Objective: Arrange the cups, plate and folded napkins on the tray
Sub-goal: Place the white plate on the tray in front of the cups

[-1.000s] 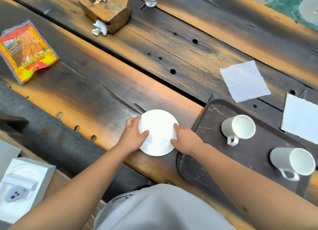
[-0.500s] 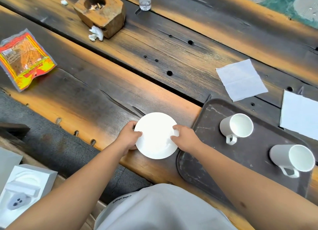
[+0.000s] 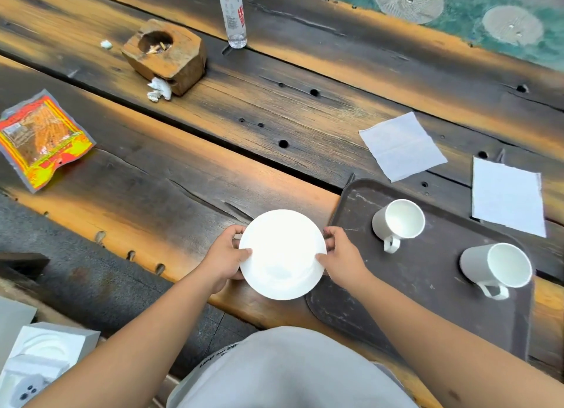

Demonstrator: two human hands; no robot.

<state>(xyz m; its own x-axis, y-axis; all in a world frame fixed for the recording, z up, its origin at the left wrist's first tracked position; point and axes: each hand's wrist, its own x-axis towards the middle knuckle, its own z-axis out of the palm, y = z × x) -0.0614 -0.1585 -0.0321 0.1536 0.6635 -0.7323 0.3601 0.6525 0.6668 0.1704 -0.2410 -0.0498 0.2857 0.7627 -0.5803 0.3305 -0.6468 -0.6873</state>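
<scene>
You hold the white plate (image 3: 282, 253) with your left hand (image 3: 224, 259) and right hand (image 3: 343, 256) pinching its sides, and the tray (image 3: 427, 301) is just to its right, under its edge.

Two cups (image 3: 398, 221) (image 3: 496, 266), one plate (image 3: 282, 254), two napkins (image 3: 402, 146) (image 3: 508, 195), one tray (image 3: 427, 285), one bottle (image 3: 234, 14), one snack bag (image 3: 39, 139)

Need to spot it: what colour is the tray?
Dark brown tray, scuffed pale; head view.
</scene>
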